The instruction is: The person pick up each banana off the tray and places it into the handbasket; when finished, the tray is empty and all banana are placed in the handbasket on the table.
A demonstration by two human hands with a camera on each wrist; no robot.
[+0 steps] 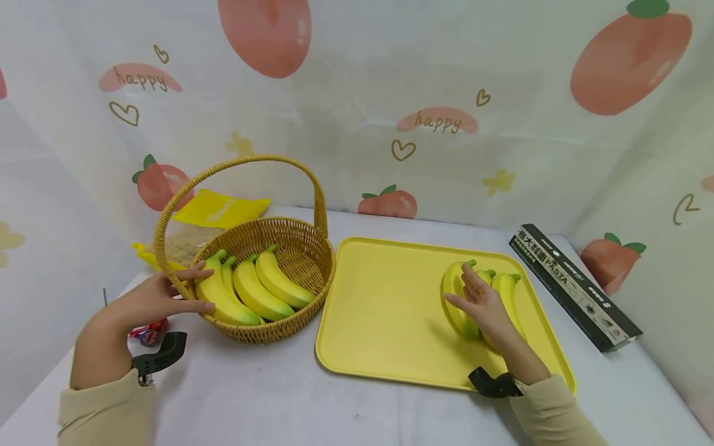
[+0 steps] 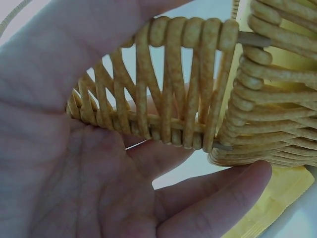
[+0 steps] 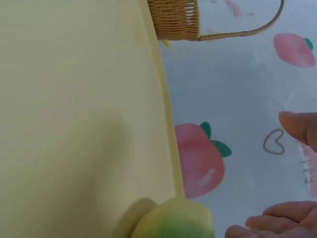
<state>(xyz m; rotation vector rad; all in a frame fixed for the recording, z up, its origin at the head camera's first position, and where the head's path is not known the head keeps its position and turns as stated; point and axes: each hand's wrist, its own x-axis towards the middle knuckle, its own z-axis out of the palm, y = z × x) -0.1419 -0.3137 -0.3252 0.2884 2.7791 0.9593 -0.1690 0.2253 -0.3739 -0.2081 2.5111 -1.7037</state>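
My left hand (image 1: 162,294) holds the wicker basket (image 1: 268,331) at the foot of its handle (image 2: 173,84), thumb and fingers on either side. Several yellow bananas (image 1: 262,291) lie in the basket, stems pointing to the back. Above the right part of a yellow tray (image 1: 390,310) my right hand (image 1: 491,310) hovers, fingers extended and holding nothing. Bananas (image 1: 507,297) lie beneath and beside it on the tray, partly covered by the hand. The right wrist view shows only a greenish banana tip (image 3: 178,220) at its bottom edge.
A black pasta box (image 1: 574,288) lies right of the tray. Behind the basket sits a yellow-topped plastic bag (image 1: 220,210). A red wrapped item (image 1: 149,332) is by my left wrist. A fruit-print cloth (image 1: 346,124) hangs behind the white table.
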